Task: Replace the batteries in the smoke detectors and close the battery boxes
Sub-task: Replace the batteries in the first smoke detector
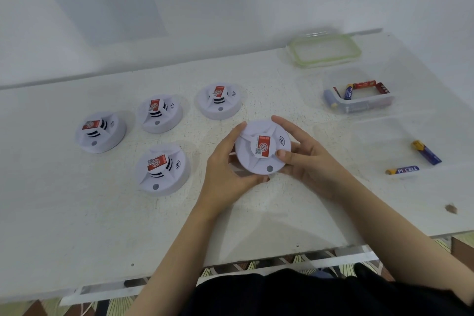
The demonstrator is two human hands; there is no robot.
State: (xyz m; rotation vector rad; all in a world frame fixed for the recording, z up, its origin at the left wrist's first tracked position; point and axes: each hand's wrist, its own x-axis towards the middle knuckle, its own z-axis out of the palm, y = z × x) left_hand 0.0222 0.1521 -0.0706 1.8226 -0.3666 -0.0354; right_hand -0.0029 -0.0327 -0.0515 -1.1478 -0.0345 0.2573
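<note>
I hold a round white smoke detector (261,147) with a red label, face up, just above the white table (77,226). My left hand (227,161) grips its left rim, fingers curled underneath. My right hand (305,156) grips the right rim, thumb resting on top beside the label. Several other detectors stand face up to the left: one at the front (161,169), one far left (100,132), one behind (160,114), one at the back (219,101). Two loose blue batteries lie at the right, one nearer (402,170) and one farther (427,152).
A clear plastic box (364,104) holding several red and blue batteries stands at the back right, with one battery (329,97) lying beside it. Its green-rimmed lid (325,50) lies behind it by the wall. The table's front edge runs close to my body.
</note>
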